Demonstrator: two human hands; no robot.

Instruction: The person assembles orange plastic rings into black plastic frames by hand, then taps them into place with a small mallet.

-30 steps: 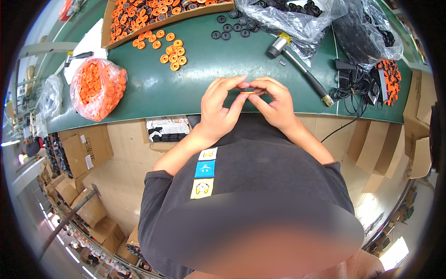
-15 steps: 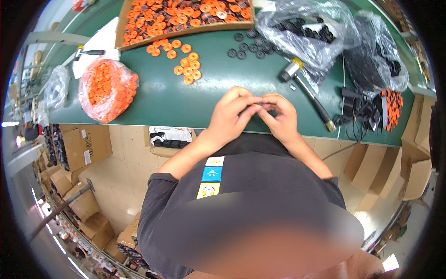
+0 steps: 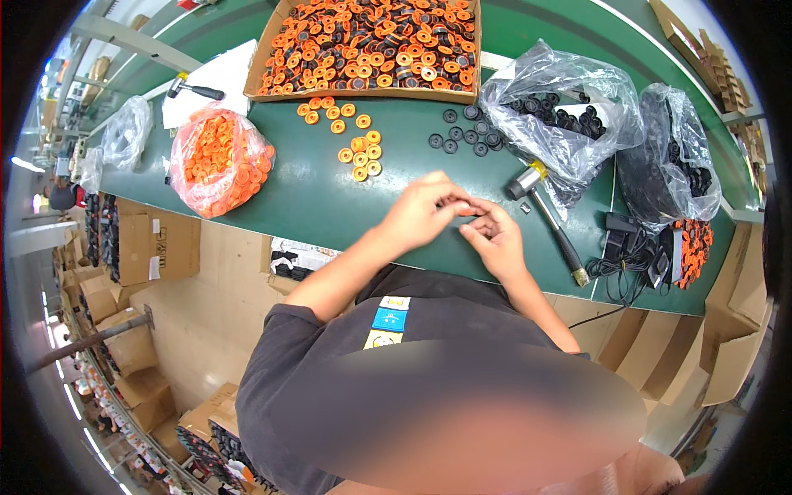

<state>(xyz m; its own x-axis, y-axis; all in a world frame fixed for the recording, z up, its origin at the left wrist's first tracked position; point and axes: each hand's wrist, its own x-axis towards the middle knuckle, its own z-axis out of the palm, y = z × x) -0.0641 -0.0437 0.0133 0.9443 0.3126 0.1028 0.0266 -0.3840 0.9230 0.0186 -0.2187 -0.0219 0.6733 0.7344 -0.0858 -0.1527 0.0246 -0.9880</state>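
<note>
Over the front part of the green table, my left hand [image 3: 422, 213] pinches a small orange disc [image 3: 466, 211] between thumb and fingers. My right hand [image 3: 497, 239] meets it from the other side, its fingers curled against the disc and its thumb lower down. Fingertips cover most of the disc. Loose orange discs [image 3: 360, 143] lie beyond my left hand, and black discs [image 3: 450, 146] are scattered beyond my right. A mallet [image 3: 548, 214] with a black handle rests to the right of my hands, beside a small metal piece [image 3: 525, 209].
At the back, a cardboard box [image 3: 371, 95] holds many orange-and-black pieces. An orange-filled plastic bag [image 3: 221, 157] stands left; clear bags [image 3: 569, 107] with black parts lie right. Another hammer [image 3: 195, 87] lies far left. Cables [image 3: 620, 260] and an orange pile [image 3: 695, 252] occupy the right end.
The view has shifted, so the table and its contents appear lower and further right. My hands remain together, but my right thumb has come away from the disc, opening a gap.
</note>
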